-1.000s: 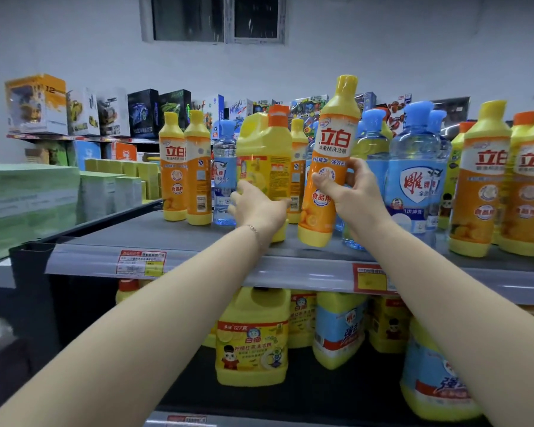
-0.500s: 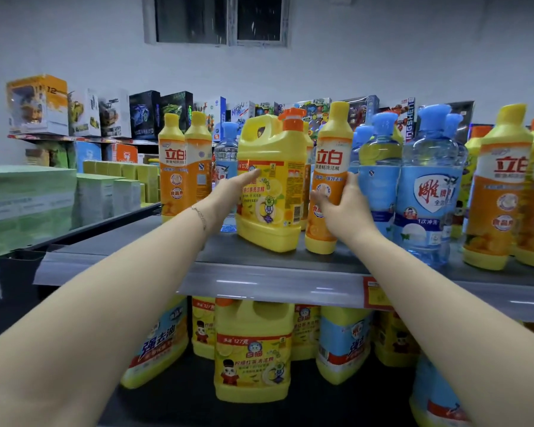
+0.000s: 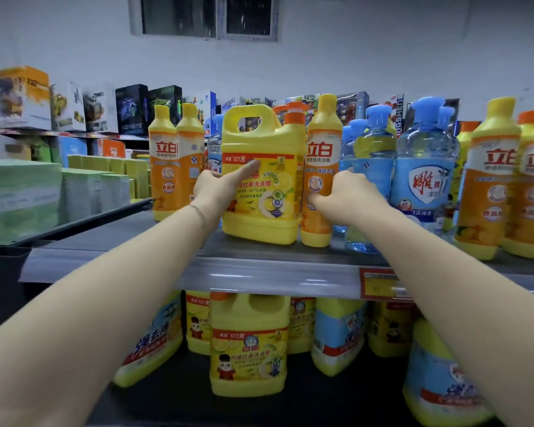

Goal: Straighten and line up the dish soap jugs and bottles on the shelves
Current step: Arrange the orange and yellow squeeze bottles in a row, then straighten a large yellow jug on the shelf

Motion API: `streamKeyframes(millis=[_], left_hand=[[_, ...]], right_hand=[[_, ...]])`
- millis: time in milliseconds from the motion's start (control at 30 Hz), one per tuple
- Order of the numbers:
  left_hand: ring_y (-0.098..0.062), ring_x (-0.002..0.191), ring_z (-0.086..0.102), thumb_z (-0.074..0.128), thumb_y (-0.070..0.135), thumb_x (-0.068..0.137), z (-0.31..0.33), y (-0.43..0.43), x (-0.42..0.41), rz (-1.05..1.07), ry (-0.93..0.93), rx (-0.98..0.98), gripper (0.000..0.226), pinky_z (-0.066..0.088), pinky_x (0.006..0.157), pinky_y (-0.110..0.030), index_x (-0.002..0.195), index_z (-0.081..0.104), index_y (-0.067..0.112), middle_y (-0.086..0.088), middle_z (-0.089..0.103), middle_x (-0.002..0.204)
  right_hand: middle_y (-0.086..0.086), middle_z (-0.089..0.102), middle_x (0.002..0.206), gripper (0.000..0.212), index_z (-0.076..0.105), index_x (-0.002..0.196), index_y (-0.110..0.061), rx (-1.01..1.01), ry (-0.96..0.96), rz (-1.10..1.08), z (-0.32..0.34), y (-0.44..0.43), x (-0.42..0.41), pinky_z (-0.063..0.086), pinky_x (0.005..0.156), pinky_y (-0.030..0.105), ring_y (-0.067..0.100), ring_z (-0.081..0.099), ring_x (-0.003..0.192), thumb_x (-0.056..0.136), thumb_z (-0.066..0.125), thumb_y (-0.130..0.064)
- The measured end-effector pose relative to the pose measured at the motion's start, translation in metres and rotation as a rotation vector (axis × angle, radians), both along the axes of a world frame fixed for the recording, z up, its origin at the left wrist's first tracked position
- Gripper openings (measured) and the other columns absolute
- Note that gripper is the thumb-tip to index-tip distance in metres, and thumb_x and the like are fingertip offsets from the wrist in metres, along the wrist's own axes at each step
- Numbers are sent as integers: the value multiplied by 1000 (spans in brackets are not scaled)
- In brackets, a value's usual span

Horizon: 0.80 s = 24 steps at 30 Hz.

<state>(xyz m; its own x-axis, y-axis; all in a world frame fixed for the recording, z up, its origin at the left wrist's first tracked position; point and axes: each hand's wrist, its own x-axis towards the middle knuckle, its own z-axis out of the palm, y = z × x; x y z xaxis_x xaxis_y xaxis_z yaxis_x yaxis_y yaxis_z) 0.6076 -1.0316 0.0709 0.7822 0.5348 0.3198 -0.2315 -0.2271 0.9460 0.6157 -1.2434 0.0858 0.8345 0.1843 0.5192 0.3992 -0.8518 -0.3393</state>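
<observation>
I stand before a grey metal upper shelf point(image 3: 259, 251) with a pale price rail along its front edge, where a red and yellow price tag point(image 3: 379, 283) sits under my right forearm. My left hand point(image 3: 219, 188) lies against the left face of the yellow jug point(image 3: 259, 180), thumb stretched across its label, fingers round its side; it presses rather than clamps. My right hand point(image 3: 344, 192) is wrapped round the lower body of the tall orange bottle point(image 3: 319, 167), which stands upright on the shelf, touching the jug's right side. The two hands are apart, with the jug between them.

To the left of the jug stand two more orange bottles point(image 3: 174, 161) side by side, with a clear blue bottle partly hidden behind. To the right of my right hand is a cluster of clear blue bottles point(image 3: 423, 167) with blue caps, and further right more orange bottles point(image 3: 503, 180) near the shelf's front edge.

On the lower shelf point(image 3: 182, 396), dark and in shadow, another yellow jug stands at the front in the middle, with blue-labelled jugs point(image 3: 336, 334) and more yellow ones around and behind it; one at the left point(image 3: 151, 340) leans.

Behind, a farther shelf carries a row of toy boxes point(image 3: 74, 106). At the left sit stacks of green packs point(image 3: 19, 198). The wall is plain white, with a dark window point(image 3: 207, 15) high up.
</observation>
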Motion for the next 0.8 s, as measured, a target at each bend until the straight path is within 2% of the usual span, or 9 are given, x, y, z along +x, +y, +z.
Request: streamKeyframes(millis=[100,167,233,300,333,433,567,667,800], left_hand=[[-16,91,60,77,75,50,-4,-1,-3,112,-44,52,89,44,66,-29,109,52,13,-1,60,99],[-13,90,58,81,68,53,-3,5,-8,88,-54,78,83,42,63,-26,108,49,15,2,57,99],[-16,100,55,84,59,55,-2,14,-10,-3,11,101,82,46,78,-31,114,46,16,1,56,108],[-20,110,55,88,49,55,0,22,-12,-166,110,123,77,44,94,-39,115,52,18,0,59,118],[-21,112,57,89,41,55,-1,23,-12,-272,151,118,72,44,97,-41,116,56,21,0,63,118],[-21,108,63,87,20,61,-6,21,-8,-440,171,152,64,52,88,-39,119,61,25,2,69,112],[-19,102,66,91,22,49,-5,25,-10,-393,129,200,69,54,88,-40,114,66,27,4,72,108],[-17,101,66,90,21,54,-3,33,-18,-406,126,253,64,55,83,-36,113,67,28,6,72,107],[-21,105,67,92,19,49,-4,48,-33,-441,121,262,72,53,93,-43,116,67,24,4,73,109]], right_hand=[[4,61,89,41,58,93,-15,-151,-82,-101,5,-5,-9,53,69,36,26,59,83,85,53,-55],[5,63,85,44,60,87,-13,-124,-143,-12,5,-1,-16,56,69,39,25,61,81,84,55,-57],[6,65,82,41,64,84,-10,-47,-160,148,1,7,-22,57,68,40,22,62,76,85,60,-51],[6,64,82,37,64,86,-8,-15,-159,246,-4,16,-25,55,69,39,21,61,77,87,61,-45],[6,63,85,35,63,90,-7,-7,-148,270,-7,20,-26,54,70,38,21,60,79,88,61,-42],[5,57,94,31,58,105,-8,27,-118,286,-17,28,-22,48,68,31,18,54,82,90,59,-35],[6,60,96,26,52,107,-10,133,-124,299,-26,32,-15,56,73,37,18,58,82,89,61,-27],[6,60,104,35,50,112,-11,222,-80,340,-28,38,-13,55,79,37,20,59,91,87,65,-31],[-9,56,111,53,42,129,-19,426,105,506,-24,50,-14,44,87,26,11,53,102,86,68,-36]])
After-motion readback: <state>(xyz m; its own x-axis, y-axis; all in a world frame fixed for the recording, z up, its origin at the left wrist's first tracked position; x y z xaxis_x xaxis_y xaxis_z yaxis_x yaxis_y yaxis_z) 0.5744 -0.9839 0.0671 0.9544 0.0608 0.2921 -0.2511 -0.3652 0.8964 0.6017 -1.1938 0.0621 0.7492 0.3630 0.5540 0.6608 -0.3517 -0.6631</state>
